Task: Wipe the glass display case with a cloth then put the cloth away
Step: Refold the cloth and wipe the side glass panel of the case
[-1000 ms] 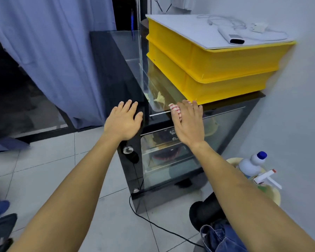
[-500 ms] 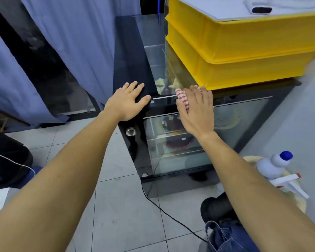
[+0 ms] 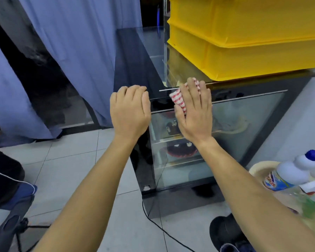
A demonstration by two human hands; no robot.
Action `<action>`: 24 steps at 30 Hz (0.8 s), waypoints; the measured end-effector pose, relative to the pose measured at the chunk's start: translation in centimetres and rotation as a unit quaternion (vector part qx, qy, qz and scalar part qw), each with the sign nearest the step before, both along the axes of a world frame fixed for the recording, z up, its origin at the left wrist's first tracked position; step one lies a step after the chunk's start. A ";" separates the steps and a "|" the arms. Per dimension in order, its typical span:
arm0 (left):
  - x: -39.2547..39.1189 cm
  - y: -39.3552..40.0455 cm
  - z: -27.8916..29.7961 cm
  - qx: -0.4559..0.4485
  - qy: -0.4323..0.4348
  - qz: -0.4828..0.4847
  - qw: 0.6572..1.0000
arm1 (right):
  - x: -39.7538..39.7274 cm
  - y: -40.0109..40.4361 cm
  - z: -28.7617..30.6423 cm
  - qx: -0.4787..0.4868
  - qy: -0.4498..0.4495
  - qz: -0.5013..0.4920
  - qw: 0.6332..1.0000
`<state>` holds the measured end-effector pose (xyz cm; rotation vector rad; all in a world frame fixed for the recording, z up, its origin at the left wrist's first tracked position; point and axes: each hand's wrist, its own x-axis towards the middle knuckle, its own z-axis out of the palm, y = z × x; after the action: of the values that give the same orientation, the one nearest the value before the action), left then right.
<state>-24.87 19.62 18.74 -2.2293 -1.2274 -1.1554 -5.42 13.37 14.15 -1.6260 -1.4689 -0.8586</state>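
Cloth [image 3: 178, 100], red-and-white striped, sits pressed against the top front edge of the glass display case [image 3: 244, 128], pinned flat under the right hand [image 3: 195, 113] with the fingers stretched straight over it. Left hand [image 3: 129, 111] is right beside it at the case's front corner, fingers bent over the top edge; whether they actually clamp it cannot be told. Inside the glass, dark cakes [image 3: 180, 151] on shelves. Up top, two stacked yellow crates [image 3: 244, 42]. Blue curtain [image 3: 71, 51] hangs left; a white bottle [image 3: 295, 171] with a blue cap stands lower right.
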 end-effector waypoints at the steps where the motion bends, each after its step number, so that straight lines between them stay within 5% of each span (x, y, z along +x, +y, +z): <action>1: 0.2 -0.3 -1.6 0.040 -0.012 -0.004 0.999 | -0.3 0.6 -1.0 0.011 -0.013 0.007 1.000; 11: 1.1 2.2 -19.2 0.161 -0.029 0.027 0.986 | -1.3 5.3 -7.9 0.177 0.005 -0.018 0.984; 18: 1.0 3.0 -30.4 0.184 -0.017 0.013 0.983 | -1.8 5.5 -16.0 0.188 -0.012 -0.023 0.982; 24: 0.4 3.3 -32.4 0.208 -0.013 0.007 0.978 | -0.8 5.5 -12.9 0.172 -0.203 0.015 0.964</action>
<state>-24.44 22.93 -13.64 -1.8936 -0.9059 -1.3016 -6.21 18.91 1.28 -1.2128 -1.5018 -1.4061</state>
